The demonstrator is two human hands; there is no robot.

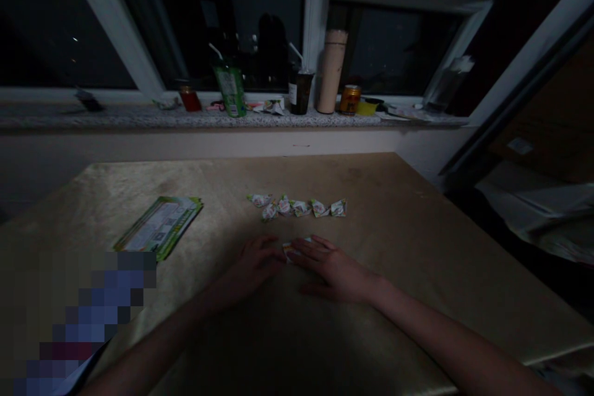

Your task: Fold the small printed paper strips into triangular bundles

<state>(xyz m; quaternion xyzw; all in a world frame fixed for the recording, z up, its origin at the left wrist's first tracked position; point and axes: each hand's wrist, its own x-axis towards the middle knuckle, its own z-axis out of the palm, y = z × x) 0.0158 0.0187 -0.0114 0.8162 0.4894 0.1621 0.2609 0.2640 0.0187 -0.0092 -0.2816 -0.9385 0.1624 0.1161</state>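
Observation:
On the table, my right hand [331,266] lies flat with its fingers stretched over a small printed wrapper [288,252], and covers most of it. Close to the wrapper's left edge is my left hand [257,263], its fingers loosely bent and apart; in the dim light I cannot tell whether they touch it. Beyond the hands, several small twisted or folded printed wrappers [301,208] sit in an uneven row. A stack of flat green-and-white printed sheets or packets [160,226] rests to the left.
A cloth-covered table [371,185] reaches to the wall below the window. Along the stone sill [278,120] stand a green cup with a straw [231,90], a dark cup [301,91], a tall pink bottle [332,71] and a gold can [350,100]. A blurred-out patch [93,315] hides the lower left.

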